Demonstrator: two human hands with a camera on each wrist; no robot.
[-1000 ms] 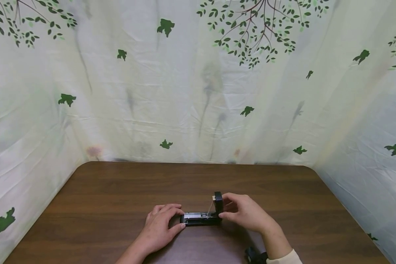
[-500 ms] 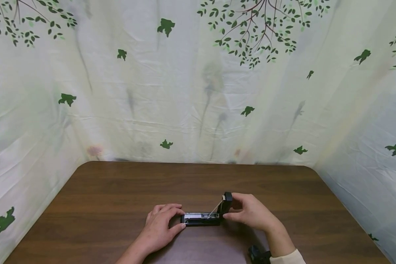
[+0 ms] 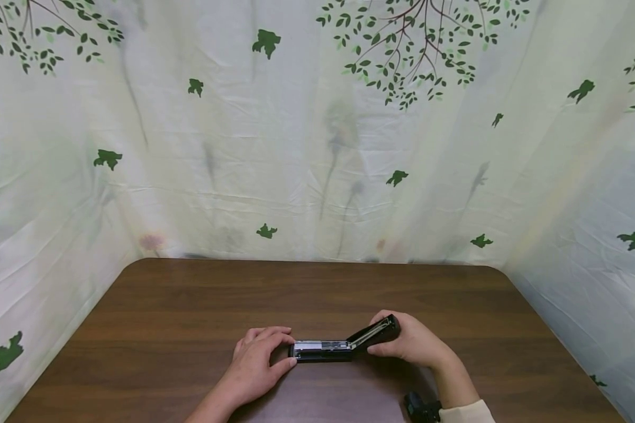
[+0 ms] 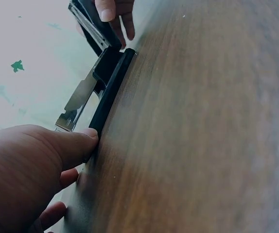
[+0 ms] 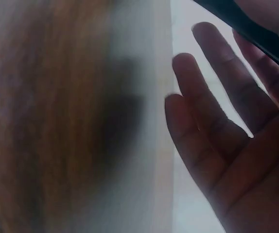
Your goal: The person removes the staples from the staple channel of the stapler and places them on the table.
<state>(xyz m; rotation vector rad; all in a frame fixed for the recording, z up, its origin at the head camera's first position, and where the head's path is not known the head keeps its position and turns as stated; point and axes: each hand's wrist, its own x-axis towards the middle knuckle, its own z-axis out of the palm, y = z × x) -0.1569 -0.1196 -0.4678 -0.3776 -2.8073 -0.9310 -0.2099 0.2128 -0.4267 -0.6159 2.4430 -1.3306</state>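
A black stapler lies on the table, folded open, its silvery metal inner parts uncovered. My left hand [image 3: 259, 359] pinches the left end of the stapler's base [image 3: 323, 356] between thumb and forefinger. Slanting up to the right from the hinge is its top cover [image 3: 374, 332], held by my right hand [image 3: 417, 342]. In the left wrist view my thumb presses the near end of the base [image 4: 111, 97], with the raised cover [image 4: 93, 24] beyond. The right wrist view catches only a dark edge of the cover [image 5: 256, 24] at the top; three right fingers extend free beneath it.
The brown wooden table [image 3: 217, 294] has rounded far corners. A pale curtain [image 3: 296, 147] printed with leaves and branches hangs behind it and on both sides. A black wrist device [image 3: 422, 407] sits by the right sleeve [image 3: 465, 412].
My right hand has swung the stapler's cover from upright over to the right and down, widening the angle at the hinge. The left hand and the base have stayed in place.
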